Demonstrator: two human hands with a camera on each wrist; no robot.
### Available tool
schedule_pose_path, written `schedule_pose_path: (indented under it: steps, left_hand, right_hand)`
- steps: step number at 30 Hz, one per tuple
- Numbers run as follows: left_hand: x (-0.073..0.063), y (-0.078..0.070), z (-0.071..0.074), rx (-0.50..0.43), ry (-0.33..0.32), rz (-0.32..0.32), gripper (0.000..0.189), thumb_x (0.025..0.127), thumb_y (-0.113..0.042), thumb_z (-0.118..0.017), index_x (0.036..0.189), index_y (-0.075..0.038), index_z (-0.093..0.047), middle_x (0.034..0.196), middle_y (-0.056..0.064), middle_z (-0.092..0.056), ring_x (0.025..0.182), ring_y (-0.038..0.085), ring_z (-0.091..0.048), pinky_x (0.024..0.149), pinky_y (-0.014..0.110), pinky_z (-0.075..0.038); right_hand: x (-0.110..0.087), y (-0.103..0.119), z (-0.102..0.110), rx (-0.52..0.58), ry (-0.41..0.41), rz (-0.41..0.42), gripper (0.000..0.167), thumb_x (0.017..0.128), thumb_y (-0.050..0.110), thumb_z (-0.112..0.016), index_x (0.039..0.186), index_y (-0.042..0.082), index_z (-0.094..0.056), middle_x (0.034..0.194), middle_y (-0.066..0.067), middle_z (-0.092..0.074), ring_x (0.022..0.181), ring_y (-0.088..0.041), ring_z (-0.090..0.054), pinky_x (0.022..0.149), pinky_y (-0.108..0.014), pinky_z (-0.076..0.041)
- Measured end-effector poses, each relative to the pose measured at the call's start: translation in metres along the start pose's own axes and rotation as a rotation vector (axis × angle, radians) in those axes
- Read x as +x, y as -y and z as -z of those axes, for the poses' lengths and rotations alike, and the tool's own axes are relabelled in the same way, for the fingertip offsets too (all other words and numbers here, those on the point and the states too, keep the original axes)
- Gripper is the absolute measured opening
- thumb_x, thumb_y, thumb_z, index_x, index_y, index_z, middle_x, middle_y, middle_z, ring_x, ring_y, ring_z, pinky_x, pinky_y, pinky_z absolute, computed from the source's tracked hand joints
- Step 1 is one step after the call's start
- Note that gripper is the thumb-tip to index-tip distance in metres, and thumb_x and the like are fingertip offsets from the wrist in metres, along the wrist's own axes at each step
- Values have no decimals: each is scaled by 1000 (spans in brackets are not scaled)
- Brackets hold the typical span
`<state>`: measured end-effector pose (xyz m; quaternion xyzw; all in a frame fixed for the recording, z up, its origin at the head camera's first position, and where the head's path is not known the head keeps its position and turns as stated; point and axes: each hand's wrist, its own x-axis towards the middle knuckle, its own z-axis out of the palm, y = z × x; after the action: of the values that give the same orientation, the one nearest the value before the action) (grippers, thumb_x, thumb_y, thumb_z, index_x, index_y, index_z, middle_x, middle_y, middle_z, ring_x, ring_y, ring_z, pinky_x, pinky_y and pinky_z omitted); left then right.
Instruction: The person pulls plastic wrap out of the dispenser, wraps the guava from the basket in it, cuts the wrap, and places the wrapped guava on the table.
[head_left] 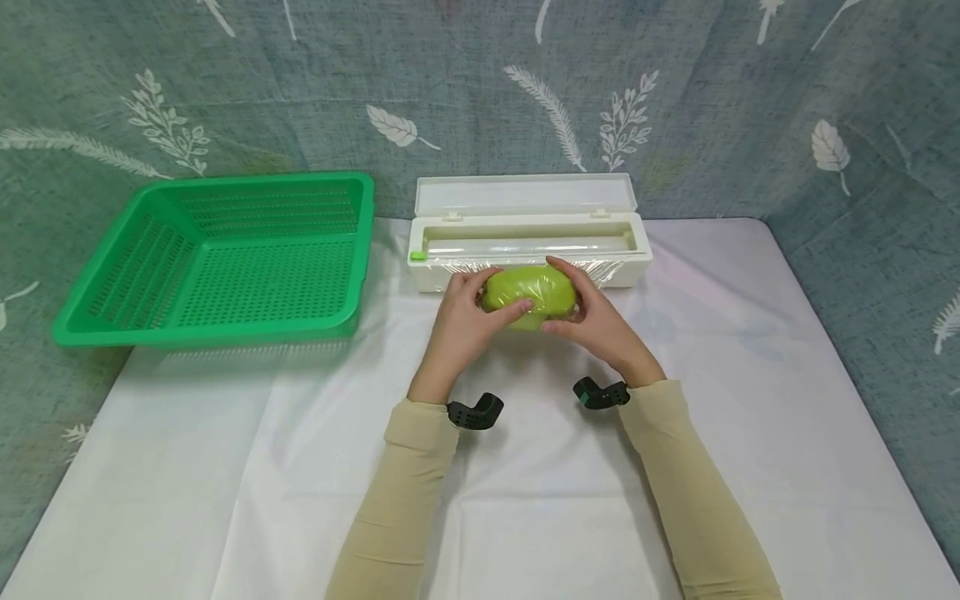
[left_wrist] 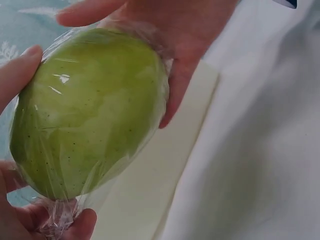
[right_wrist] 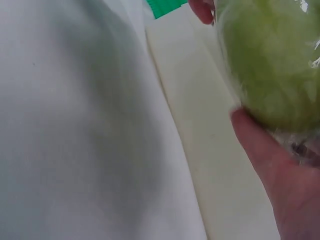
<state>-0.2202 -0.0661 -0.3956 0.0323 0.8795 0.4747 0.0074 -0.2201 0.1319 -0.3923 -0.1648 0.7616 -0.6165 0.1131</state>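
Note:
Both hands hold a green mango (head_left: 532, 289) wrapped in clear cling film, in front of a white cling film dispenser (head_left: 442, 279). My left hand (head_left: 465, 321) grips its left end, with the thumb across the near side. At the other end, my right hand (head_left: 602, 327) holds it between thumb and fingers. In the left wrist view, film (left_wrist: 62, 215) is bunched at one end of the mango (left_wrist: 90, 110), by the left fingers. Small dark specks dot the skin under the shiny wrap. The right wrist view shows the right thumb (right_wrist: 255, 137) against the fruit.
The dispenser's lid (head_left: 525, 196) stands raised at the back, and a film roll (head_left: 528, 245) lies inside. A green slider (head_left: 417, 256) sits at its left end. To the left is a green perforated basket (head_left: 348, 321). White cloth (head_left: 525, 533) covers the table.

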Motion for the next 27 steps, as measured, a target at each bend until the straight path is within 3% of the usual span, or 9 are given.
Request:
schedule_pose_path:
  steps: [5, 15, 19, 27]
  left_hand:
    - [0, -2, 1, -6, -25, -12, 83, 60, -74, -58, 123, -22, -51, 112, -2, -39, 100, 13, -43, 83, 34, -38]
    - [-3, -8, 5, 134, -119, -123, 79, 63, -75, -53, 118, -19, -56, 104, -4, -45, 98, 13, -37, 77, 31, -37]
    - [-3, -9, 5, 127, -144, -158, 77, 65, -73, -54, 119, -18, -56, 104, -3, -45, 99, 13, -37, 78, 31, -37]
    - [-2, -10, 2, 75, -200, -218, 73, 66, -68, -59, 120, -19, -55, 108, -5, -44, 102, 11, -37, 82, 30, -37]
  right_hand:
    - [1, -1, -1, -4, 9, 17, 85, 74, 9, -72, 140, 28, -23, 138, 2, -26, 115, -18, -40, 90, -36, -39]
    - [-4, 12, -3, -200, -130, 80, 83, 68, 17, -79, 137, 23, -34, 133, 3, -36, 120, -15, -36, 99, -40, -26]
    - [-6, 16, -4, -254, -159, 113, 82, 66, 19, -79, 136, 20, -37, 132, 3, -38, 117, -16, -39, 97, -41, -28]
    - [-6, 18, -4, -259, -201, 155, 82, 65, 19, -80, 135, 20, -38, 130, 5, -40, 114, -13, -41, 95, -38, -30]
